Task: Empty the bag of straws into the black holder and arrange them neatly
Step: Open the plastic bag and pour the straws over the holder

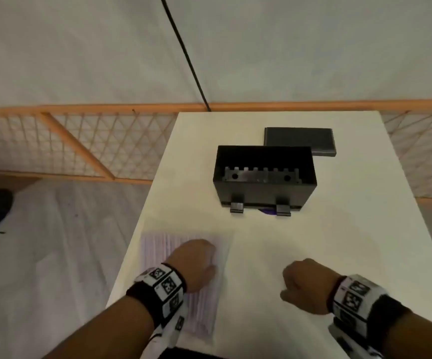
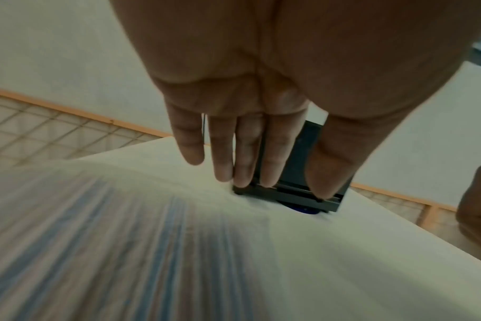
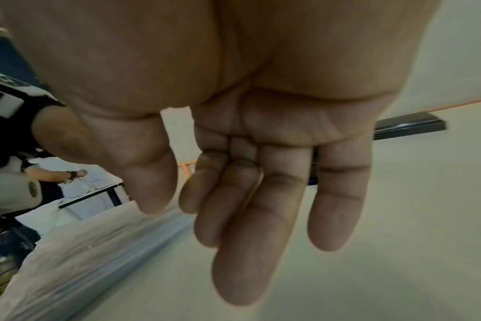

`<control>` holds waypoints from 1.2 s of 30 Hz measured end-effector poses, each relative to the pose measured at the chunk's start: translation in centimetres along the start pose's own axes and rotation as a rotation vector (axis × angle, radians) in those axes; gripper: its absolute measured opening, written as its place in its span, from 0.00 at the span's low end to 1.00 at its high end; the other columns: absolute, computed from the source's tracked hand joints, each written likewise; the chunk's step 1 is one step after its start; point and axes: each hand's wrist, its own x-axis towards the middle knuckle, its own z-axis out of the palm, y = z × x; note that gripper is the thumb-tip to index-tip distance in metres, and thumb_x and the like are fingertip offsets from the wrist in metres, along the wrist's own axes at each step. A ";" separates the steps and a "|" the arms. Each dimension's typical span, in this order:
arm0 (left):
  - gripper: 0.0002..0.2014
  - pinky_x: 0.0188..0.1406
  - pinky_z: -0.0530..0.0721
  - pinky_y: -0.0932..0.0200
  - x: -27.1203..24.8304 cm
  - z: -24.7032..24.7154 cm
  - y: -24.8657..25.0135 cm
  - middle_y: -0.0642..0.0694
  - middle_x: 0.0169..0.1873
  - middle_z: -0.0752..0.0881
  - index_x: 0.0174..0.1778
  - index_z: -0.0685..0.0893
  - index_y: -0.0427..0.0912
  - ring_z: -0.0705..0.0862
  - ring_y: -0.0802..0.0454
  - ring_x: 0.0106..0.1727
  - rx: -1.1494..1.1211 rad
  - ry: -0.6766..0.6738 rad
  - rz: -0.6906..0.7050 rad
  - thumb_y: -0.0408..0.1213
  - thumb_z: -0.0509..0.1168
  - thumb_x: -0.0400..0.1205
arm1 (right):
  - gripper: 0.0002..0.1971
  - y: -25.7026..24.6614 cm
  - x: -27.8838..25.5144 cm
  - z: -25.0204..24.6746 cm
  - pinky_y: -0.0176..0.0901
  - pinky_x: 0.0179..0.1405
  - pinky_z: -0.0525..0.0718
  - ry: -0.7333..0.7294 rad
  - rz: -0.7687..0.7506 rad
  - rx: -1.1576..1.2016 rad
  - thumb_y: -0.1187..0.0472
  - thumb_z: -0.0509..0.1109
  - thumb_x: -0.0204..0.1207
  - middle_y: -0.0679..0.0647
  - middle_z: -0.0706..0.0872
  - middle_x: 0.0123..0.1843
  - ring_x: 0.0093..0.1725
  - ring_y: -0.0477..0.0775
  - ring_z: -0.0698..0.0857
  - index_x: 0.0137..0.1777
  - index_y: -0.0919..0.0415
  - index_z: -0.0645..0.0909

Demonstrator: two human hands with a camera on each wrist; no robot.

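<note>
A clear bag of pale pink and blue straws (image 1: 183, 270) lies flat at the near left of the white table (image 1: 339, 255). My left hand (image 1: 196, 263) hovers over the bag with its fingers (image 2: 244, 152) straight and pointing down, holding nothing. In the left wrist view the bag of straws (image 2: 124, 249) fills the foreground under that hand. My right hand (image 1: 305, 286) hangs above bare table to the right of the bag, its fingers (image 3: 261, 217) relaxed and empty. The black holder (image 1: 264, 177) stands open-topped at mid table, beyond both hands.
A flat black lid (image 1: 300, 141) lies behind the holder at the right. A small blue object (image 1: 268, 211) peeks from under the holder's front. A wooden lattice fence (image 1: 75, 146) runs behind the table. The table's left edge is close to the bag.
</note>
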 end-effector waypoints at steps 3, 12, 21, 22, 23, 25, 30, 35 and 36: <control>0.15 0.67 0.78 0.56 0.5 -0.6 -2.9 0.44 0.60 0.85 0.58 0.87 0.40 0.83 0.45 0.63 -0.043 0.119 -0.077 0.44 0.63 0.83 | 0.20 -1.9 2.8 -1.3 0.46 0.47 0.83 0.030 -0.057 -0.044 0.45 0.64 0.80 0.57 0.88 0.49 0.46 0.56 0.83 0.47 0.64 0.83; 0.34 0.66 0.79 0.42 5.2 -2.9 -14.3 0.36 0.72 0.76 0.74 0.70 0.35 0.77 0.34 0.72 -0.520 0.466 -0.673 0.53 0.70 0.81 | 0.16 -11.8 10.3 -6.6 0.49 0.47 0.84 0.111 -0.085 -0.080 0.48 0.66 0.80 0.56 0.87 0.46 0.47 0.58 0.84 0.46 0.62 0.84; 0.16 0.41 0.82 0.53 7.2 -2.5 -18.1 0.47 0.32 0.86 0.34 0.87 0.42 0.84 0.46 0.36 -0.952 0.295 -0.580 0.47 0.66 0.84 | 0.25 -18.0 18.5 -6.9 0.47 0.64 0.78 0.280 -0.047 0.245 0.40 0.66 0.80 0.51 0.81 0.67 0.63 0.55 0.81 0.72 0.52 0.72; 0.16 0.39 0.80 0.55 7.2 -2.4 -17.9 0.48 0.32 0.86 0.34 0.87 0.44 0.83 0.48 0.35 -0.985 0.303 -0.536 0.46 0.65 0.85 | 0.29 -18.6 19.1 -6.9 0.48 0.67 0.76 0.288 -0.052 0.295 0.39 0.64 0.81 0.52 0.79 0.72 0.67 0.55 0.80 0.77 0.52 0.68; 0.17 0.38 0.79 0.56 7.0 -2.6 -17.5 0.48 0.32 0.86 0.34 0.88 0.45 0.82 0.49 0.33 -1.019 0.305 -0.493 0.47 0.63 0.86 | 0.30 -19.2 19.7 -7.1 0.50 0.69 0.75 0.282 -0.064 0.338 0.40 0.62 0.82 0.51 0.77 0.75 0.70 0.56 0.79 0.80 0.53 0.64; 0.21 0.39 0.81 0.53 7.0 -2.7 -16.7 0.47 0.30 0.87 0.36 0.90 0.43 0.84 0.48 0.32 -1.096 0.309 -0.434 0.52 0.61 0.86 | 0.23 -20.1 20.9 -7.3 0.48 0.61 0.77 0.265 -0.109 0.399 0.42 0.58 0.85 0.51 0.83 0.67 0.64 0.57 0.82 0.75 0.53 0.71; 0.27 0.43 0.77 0.53 6.9 -3.4 -14.7 0.45 0.30 0.83 0.35 0.85 0.38 0.81 0.47 0.35 -1.102 0.411 -0.483 0.53 0.55 0.90 | 0.17 -20.2 21.5 -7.7 0.42 0.36 0.69 0.360 -0.230 0.383 0.50 0.56 0.87 0.47 0.77 0.32 0.33 0.45 0.75 0.37 0.55 0.73; 0.22 0.47 0.75 0.50 7.4 -4.2 -15.0 0.40 0.41 0.80 0.45 0.81 0.38 0.76 0.44 0.44 -1.011 0.439 -0.613 0.53 0.53 0.90 | 0.17 -16.4 19.4 -7.3 0.41 0.30 0.66 0.327 -0.281 0.258 0.54 0.60 0.86 0.49 0.75 0.30 0.30 0.45 0.72 0.36 0.60 0.73; 0.21 0.50 0.78 0.48 7.5 -4.3 -15.3 0.40 0.43 0.79 0.45 0.79 0.39 0.76 0.45 0.46 -1.021 0.454 -0.646 0.54 0.54 0.89 | 0.17 -15.3 19.0 -7.3 0.43 0.32 0.66 0.321 -0.265 0.252 0.55 0.61 0.86 0.48 0.75 0.29 0.29 0.46 0.71 0.36 0.60 0.74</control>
